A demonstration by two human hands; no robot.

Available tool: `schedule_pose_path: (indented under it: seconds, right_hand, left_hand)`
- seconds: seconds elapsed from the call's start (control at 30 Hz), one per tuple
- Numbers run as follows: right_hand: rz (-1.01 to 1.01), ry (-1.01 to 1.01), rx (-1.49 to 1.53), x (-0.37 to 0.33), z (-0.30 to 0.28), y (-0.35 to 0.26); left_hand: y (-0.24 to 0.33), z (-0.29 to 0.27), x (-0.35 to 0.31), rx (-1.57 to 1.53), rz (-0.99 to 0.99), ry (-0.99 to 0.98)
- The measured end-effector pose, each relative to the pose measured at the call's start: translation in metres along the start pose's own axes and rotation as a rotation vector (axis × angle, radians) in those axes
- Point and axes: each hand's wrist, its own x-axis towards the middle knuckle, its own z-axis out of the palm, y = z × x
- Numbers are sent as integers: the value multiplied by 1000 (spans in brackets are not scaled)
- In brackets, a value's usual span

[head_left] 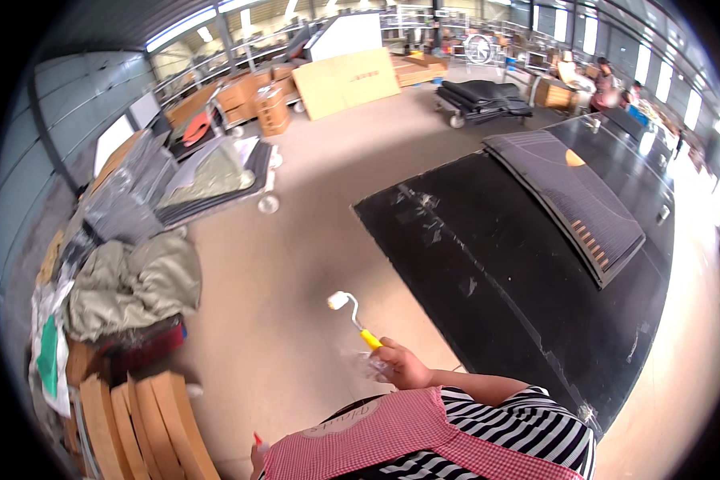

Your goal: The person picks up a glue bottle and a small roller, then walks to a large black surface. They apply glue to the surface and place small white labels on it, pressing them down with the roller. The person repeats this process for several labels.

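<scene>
From your head camera, your right hand has its grip closed on the yellow handle of a small paint roller, white roller end raised over the floor, just left of the big black surface. Your left hand barely peeks past the pink apron; I can't tell its grip. A ribbed dark mat lies on that surface.

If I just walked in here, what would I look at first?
Probably the small paint roller with its yellow handle, held up by the right hand near the bottom middle. Next, the big black table stretching away on the right, with a dark ribbed mat lying on it.
</scene>
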Motion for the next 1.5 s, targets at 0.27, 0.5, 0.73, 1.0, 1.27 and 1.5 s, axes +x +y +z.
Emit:
schedule_pose_path:
  seconds: [0.27,0.5,0.73,1.0,1.27,1.5]
  right_hand:
    - [456,334,790,156,3,101]
    - [606,726,1135,320,-17,105]
    - [460,696,846,427,-75,164]
    - [522,682,907,604,-144,319]
    - [56,331,-54,795,-261,354]
    - [528,1125,1114,833,-364,403]
  left_hand:
    - [179,7,210,95,-76,12]
    - [385,-53,443,-8,139,10]
    - [712,19,586,-261,617,-195]
    - [757,61,701,-121,623,-198]
    - [805,90,775,391,64,-41]
    - [1011,230,916,583,300,-131]
